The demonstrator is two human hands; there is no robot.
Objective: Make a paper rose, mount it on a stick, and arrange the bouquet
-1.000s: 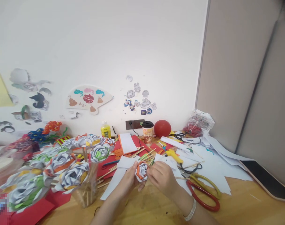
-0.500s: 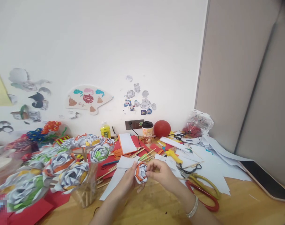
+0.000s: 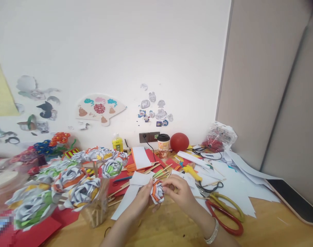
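A small paper flower [image 3: 157, 192], white with orange strips, is held up over the front of the table. My left hand [image 3: 145, 196] is closed around it from the left and below. From the right, the thumb and fingertips of my right hand [image 3: 177, 189] pinch at the flower's edge. White paper [image 3: 123, 202] lies on the table beneath and left of my hands. Thin wooden sticks [image 3: 160, 174] lie just beyond them. The fingertips behind the flower are partly hidden.
Finished paper flowers [image 3: 85, 192] stand at left, some in a clear cup [image 3: 94, 212] of sticks. A yellow glue gun [image 3: 192, 172] and large scissors [image 3: 225, 214] lie at right, near a tablet [image 3: 294, 200]. Behind are a lidded paper cup [image 3: 163, 147] and a red balloon [image 3: 179, 142].
The whole view has shifted slightly, so everything sits a little further right. The flower has turned a little in my left hand, and my right fingers still pinch its edge.
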